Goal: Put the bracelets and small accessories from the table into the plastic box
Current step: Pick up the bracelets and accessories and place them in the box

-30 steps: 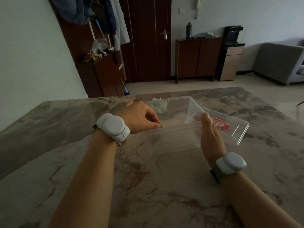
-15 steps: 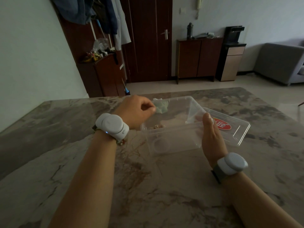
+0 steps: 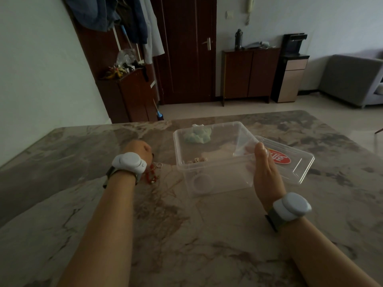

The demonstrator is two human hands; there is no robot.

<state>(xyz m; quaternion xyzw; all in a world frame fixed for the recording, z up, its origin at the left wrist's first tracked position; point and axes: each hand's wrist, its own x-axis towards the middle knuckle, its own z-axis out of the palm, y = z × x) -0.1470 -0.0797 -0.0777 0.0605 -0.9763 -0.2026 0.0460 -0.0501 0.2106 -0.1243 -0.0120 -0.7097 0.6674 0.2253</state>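
Lying nearest the left hand: a red bracelet (image 3: 151, 176)

The left hand (image 3: 137, 150) hovered curled just beyond it over the counter (image 3: 186, 235); whether it held anything was hidden. The plastic box (image 3: 207, 177) stood just to the right, with the right hand (image 3: 267, 175) flat and straight-fingered against its right wall.

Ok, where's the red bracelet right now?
In the head view, the red bracelet lies on the table, left of the plastic box, right beside the left wristband.

Clear glossy plastic box (image 3: 209, 146), polished marble table (image 3: 186, 235)
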